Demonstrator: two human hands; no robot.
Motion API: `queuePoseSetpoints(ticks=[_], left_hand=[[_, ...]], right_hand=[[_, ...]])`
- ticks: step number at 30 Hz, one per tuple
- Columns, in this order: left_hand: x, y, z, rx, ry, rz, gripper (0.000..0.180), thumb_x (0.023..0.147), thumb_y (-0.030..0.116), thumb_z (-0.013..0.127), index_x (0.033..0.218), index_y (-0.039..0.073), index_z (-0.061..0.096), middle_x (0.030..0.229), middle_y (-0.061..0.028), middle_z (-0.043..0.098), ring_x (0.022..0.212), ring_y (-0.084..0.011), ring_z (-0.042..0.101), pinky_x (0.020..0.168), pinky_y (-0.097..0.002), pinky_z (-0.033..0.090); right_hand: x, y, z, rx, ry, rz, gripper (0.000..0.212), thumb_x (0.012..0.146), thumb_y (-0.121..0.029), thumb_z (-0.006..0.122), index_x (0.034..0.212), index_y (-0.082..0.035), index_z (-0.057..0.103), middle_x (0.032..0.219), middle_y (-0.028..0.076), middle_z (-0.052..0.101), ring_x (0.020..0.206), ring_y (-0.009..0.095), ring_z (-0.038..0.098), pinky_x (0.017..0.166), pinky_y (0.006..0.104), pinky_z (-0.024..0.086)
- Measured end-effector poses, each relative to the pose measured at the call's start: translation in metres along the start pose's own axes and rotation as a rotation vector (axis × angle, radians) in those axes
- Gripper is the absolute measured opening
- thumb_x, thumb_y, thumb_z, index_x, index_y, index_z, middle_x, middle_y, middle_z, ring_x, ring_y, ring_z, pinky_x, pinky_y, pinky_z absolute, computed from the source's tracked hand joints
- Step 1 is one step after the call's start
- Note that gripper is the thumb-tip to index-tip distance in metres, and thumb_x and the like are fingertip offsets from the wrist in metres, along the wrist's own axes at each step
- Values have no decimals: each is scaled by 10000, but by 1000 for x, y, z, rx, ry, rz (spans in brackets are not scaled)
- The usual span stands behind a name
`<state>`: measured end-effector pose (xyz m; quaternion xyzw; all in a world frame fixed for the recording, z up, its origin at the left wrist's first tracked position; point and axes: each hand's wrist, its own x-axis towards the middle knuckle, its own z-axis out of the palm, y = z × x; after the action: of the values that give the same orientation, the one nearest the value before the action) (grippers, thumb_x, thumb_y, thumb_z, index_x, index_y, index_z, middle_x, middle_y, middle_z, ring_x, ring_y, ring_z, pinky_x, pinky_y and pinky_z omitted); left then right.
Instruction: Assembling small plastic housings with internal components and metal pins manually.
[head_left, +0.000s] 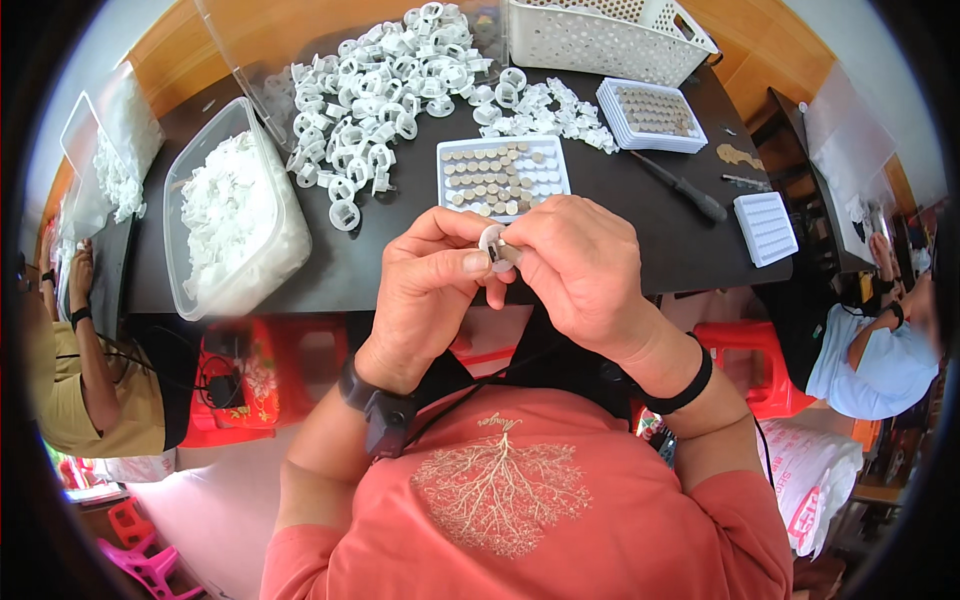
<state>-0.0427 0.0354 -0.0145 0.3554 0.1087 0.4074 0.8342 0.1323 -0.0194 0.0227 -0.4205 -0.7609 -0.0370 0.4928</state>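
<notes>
In front of my chest, just short of the table's near edge, my left hand (425, 275) pinches a small white ring-shaped plastic part (491, 238) between thumb and fingers. My right hand (585, 265) meets it from the other side, fingertips closed at the same part. A small tan piece shows at the right fingertips, though its shape is mostly covered. Just beyond my hands lies a white tray (445, 200) with rows of small tan discs. Behind it, to the left, spreads a heap of white ring-shaped plastic parts (385, 85).
A clear tub (297, 255) of small white pieces stands at left. Flat white pieces (565, 115) lie beyond the tray, near a white basket (600, 45). On the right are stacked disc trays (610, 120), a screwdriver (690, 190) and another tray (765, 230). People sit at both sides.
</notes>
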Motion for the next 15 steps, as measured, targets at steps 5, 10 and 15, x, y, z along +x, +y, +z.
queuePoseSetpoints(ticks=[5,10,15], left_hand=[[-1,2,0,88,-6,46,178,840,15,710,986,-35,623,1000,-183,686,855,-242,679,616,-338,546],[-3,2,0,111,-3,33,166,829,11,715,961,-34,626,984,-179,678,845,-242,669,614,-337,543],[-3,2,-1,121,-5,34,168,818,18,720,950,-33,629,987,-178,663,835,-237,657,618,-337,543]], right_hand=[[-4,-7,6,-6,37,45,177,719,38,661,857,-59,608,704,76,540,602,284,571,544,383,461],[-11,-16,9,200,69,240,167,764,115,610,839,-35,620,735,83,568,605,239,628,533,342,485],[-13,-22,11,664,93,590,127,841,135,574,821,18,618,789,65,593,635,138,689,548,253,495]])
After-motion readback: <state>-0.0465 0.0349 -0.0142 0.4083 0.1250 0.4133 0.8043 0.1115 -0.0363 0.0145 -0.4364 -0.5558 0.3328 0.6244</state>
